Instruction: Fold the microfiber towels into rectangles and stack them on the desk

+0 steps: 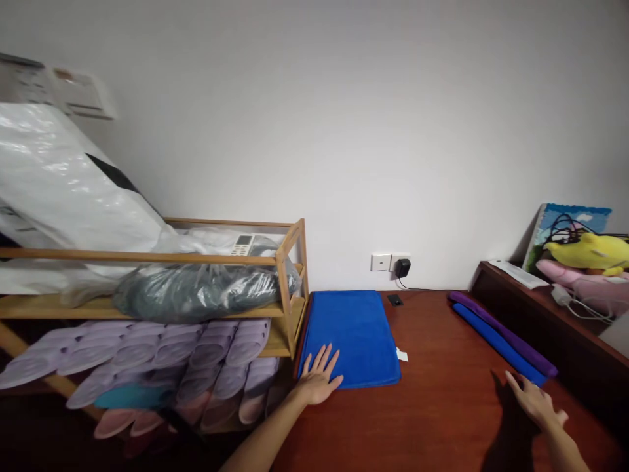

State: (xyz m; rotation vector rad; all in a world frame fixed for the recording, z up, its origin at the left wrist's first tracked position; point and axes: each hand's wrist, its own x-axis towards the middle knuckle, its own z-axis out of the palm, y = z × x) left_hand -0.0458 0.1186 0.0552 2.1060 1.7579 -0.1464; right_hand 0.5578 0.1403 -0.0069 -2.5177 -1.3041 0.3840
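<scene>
My left hand (318,379) lies with spread fingers on the near left corner of a flat, folded blue cloth (351,337). A small white tag (401,354) sticks out from the cloth's right edge. Over at the right, my right hand (535,400) hovers near the close end of a long, narrow blue folded cloth (501,344), its fingers apart and a shadow below it. Whether its fingertips touch that cloth I cannot tell. A purple folded cloth (508,337) lies alongside the narrow blue one.
At the left stands a wooden rack (287,282) with lilac slippers (213,341), a dark plastic-wrapped bundle (201,292) and a remote control (242,244). A black plug (403,267) sits in the wall outlet. The raised ledge (533,295) on the right holds a yellow plush toy (592,250).
</scene>
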